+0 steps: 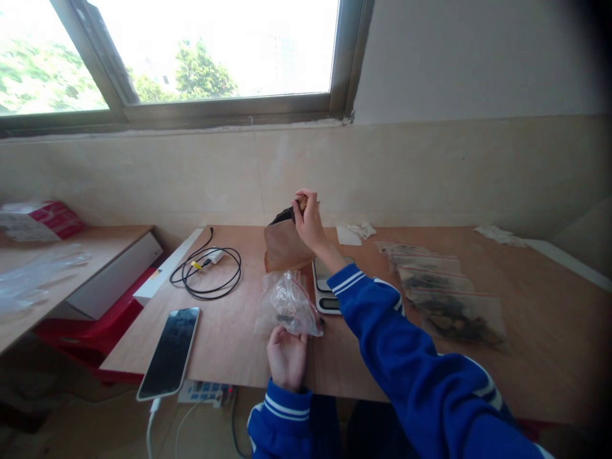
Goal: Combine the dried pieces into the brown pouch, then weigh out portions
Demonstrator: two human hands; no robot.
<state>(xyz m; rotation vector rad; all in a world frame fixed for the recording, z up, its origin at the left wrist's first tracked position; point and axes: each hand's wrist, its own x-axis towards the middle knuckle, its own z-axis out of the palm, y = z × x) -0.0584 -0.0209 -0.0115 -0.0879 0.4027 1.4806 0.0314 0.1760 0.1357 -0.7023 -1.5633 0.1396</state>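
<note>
table (224, 350): smooth wood | zip bag (287, 298) toward front edge: glossy, crinkled plastic | sack (285, 245) near back edge: matt paper

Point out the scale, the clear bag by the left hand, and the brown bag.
Scale (324, 281), head view: on its platform.
Clear bag (289, 298), head view: crinkled middle.
Brown bag (285, 245), head view: near side.

Daylight pours through a window (215, 51) at 11 o'clock, its panes bleached nearly white, and glints off a crinkled plastic bag (289, 299) at 6 o'clock. The wall (459, 64) at 1 o'clock sits in gray shade; blurred darkness swallows the edge at 2 o'clock.
</note>
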